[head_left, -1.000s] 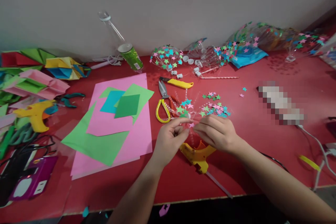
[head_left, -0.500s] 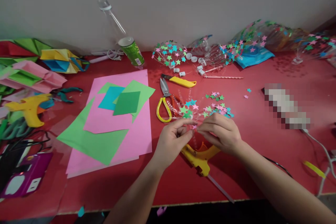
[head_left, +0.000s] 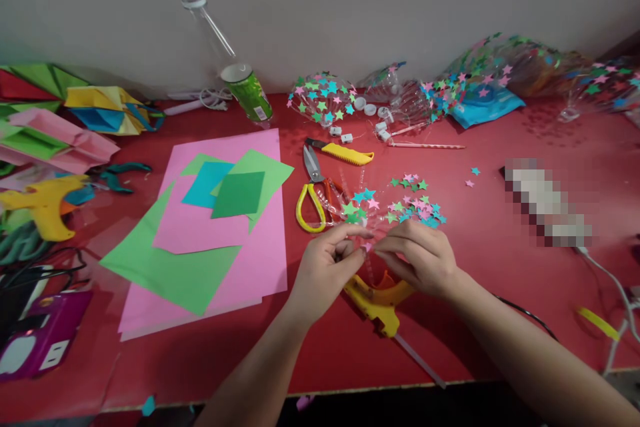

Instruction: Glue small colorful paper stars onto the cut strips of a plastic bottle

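Note:
A clear plastic piece with strips spread outward (head_left: 361, 179) lies in the middle, several paper stars on it. One of its strips runs down between my hands and has a pink star (head_left: 367, 247) on it. My left hand (head_left: 325, 267) closes its thumb and forefinger around this strip, the thumb tip at the star. Just to the right, my right hand (head_left: 420, 255) has its fingers pinched together; whatever is in them is hidden. Below both hands lies a yellow glue gun (head_left: 380, 307) with a glue stick (head_left: 420, 360) poking out of its back.
Loose paper stars (head_left: 417, 203) lie beyond my right hand. Scissors (head_left: 311, 207) and a yellow cutter knife (head_left: 349, 153) are behind the plastic piece. Coloured paper (head_left: 270, 253) covers the left. Star-covered plastic pieces (head_left: 323, 97) and a bottle (head_left: 215, 33) stand along the wall.
My left thumb now sits closer against the pink star, and my right hand has shifted very slightly left. The view has turned a little; the things on the table lie as before.

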Action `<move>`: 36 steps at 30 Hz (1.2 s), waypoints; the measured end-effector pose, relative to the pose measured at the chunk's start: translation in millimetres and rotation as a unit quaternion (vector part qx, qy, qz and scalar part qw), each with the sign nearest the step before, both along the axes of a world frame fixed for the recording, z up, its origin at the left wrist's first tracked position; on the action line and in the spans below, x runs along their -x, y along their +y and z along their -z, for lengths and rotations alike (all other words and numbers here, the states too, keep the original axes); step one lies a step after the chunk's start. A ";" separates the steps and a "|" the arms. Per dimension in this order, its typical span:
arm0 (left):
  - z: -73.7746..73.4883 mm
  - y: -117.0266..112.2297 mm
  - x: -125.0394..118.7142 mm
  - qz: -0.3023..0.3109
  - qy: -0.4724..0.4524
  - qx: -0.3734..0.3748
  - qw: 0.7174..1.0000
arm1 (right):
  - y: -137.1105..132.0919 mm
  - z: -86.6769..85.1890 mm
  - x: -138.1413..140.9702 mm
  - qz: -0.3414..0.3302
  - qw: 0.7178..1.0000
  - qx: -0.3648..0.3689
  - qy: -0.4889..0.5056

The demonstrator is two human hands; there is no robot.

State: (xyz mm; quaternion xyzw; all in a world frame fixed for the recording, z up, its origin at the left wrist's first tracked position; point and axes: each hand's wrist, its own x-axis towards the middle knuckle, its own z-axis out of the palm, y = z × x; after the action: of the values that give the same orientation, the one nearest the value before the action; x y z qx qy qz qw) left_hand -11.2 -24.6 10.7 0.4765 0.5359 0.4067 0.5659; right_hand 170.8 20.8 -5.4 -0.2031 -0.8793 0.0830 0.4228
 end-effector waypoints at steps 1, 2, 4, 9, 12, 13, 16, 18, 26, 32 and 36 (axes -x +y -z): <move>0.0 -0.1 -0.2 0.001 0.000 -0.002 1.000 | 0.7 0.8 0.4 0.002 1.000 0.005 0.003; 0.1 -0.2 -0.4 0.001 0.001 -0.003 1.000 | 1.3 1.4 0.5 0.005 1.000 0.005 0.004; 0.6 -0.2 -0.6 0.002 0.001 -0.006 1.000 | 1.6 2.2 -0.1 0.009 1.000 -0.007 -0.004; 1.9 -0.6 -0.3 -0.002 0.003 -0.008 1.000 | -1.1 0.5 -4.1 0.014 0.998 -0.050 -0.038; 2.6 -1.0 -0.4 -0.008 0.003 -0.011 1.000 | -1.1 -0.9 -4.8 0.016 0.998 -0.050 -0.033; 2.7 -1.0 -0.6 -0.009 0.004 -0.012 1.000 | -0.7 -0.9 -4.7 0.016 0.998 -0.046 -0.030; 2.3 -0.4 -1.2 -0.008 0.002 -0.016 1.000 | 1.0 0.0 -3.6 0.015 0.999 -0.026 -0.015; 1.7 0.0 -1.5 -0.007 0.000 -0.016 1.000 | 1.8 0.9 -2.2 0.018 1.000 -0.005 -0.001; 5.3 1.1 -2.1 -0.020 -0.010 0.010 1.000 | -0.2 1.1 5.8 0.042 0.993 0.103 0.036; 6.6 1.0 -1.4 -0.030 -0.011 0.013 0.999 | -3.9 -2.8 10.2 0.066 0.983 0.166 0.043; 4.0 0.2 -2.2 -0.035 -0.016 0.011 0.999 | -6.2 -4.1 12.9 0.084 0.979 0.178 0.046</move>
State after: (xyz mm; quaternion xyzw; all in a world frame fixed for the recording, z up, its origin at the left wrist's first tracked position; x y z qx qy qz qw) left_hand -9.0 -24.4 6.7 0.4449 0.5478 0.4274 0.5651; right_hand 157.8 14.6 -1.3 -0.3441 -0.8100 0.2119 0.4250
